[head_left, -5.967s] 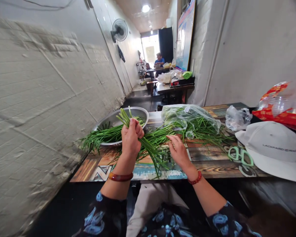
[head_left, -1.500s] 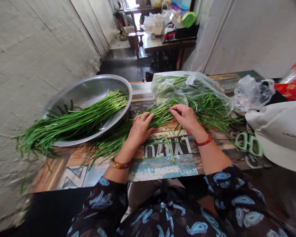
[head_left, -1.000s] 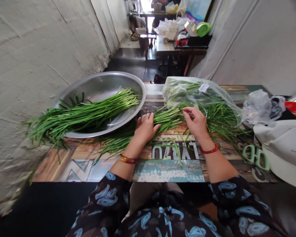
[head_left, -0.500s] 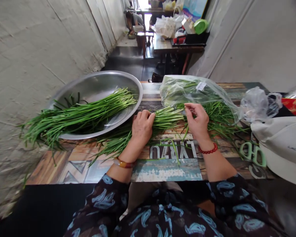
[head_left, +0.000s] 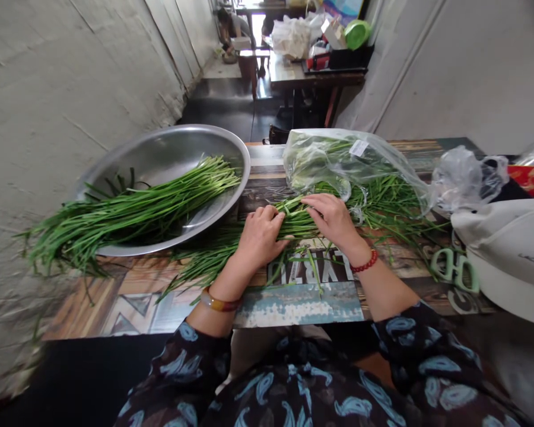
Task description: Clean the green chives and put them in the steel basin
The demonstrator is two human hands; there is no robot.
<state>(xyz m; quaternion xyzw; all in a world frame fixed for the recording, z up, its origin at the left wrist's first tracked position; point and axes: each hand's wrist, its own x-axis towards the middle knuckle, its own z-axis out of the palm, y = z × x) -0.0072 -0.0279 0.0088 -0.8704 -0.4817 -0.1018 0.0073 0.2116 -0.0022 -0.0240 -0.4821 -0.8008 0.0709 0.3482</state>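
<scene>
A bunch of long green stalks (head_left: 213,252) lies on the patterned table (head_left: 293,305). My left hand (head_left: 260,237) rests over this bunch, thumb apart from the other fingers. My right hand (head_left: 331,219) is at the bunch's pale ends, its fingers apart and touching the stalks. To the left, a wide metal basin (head_left: 160,148) holds a larger green bunch (head_left: 160,204) whose leaves hang over the rim. Behind my right hand is a clear plastic bag (head_left: 360,155) with more greens inside and loose greens (head_left: 387,204) beside it.
Green-handled scissors (head_left: 454,270) and a white cap (head_left: 511,255) are at the right. Crumpled clear plastic (head_left: 465,178) lies behind them. Farther off, another table (head_left: 293,74) carries bags and a green item (head_left: 356,34). A person (head_left: 229,26) is low down beyond it.
My right hand has moved left and down onto the stalks, nearer my left hand. My left thumb has spread out to the right. The whole view has shifted slightly.
</scene>
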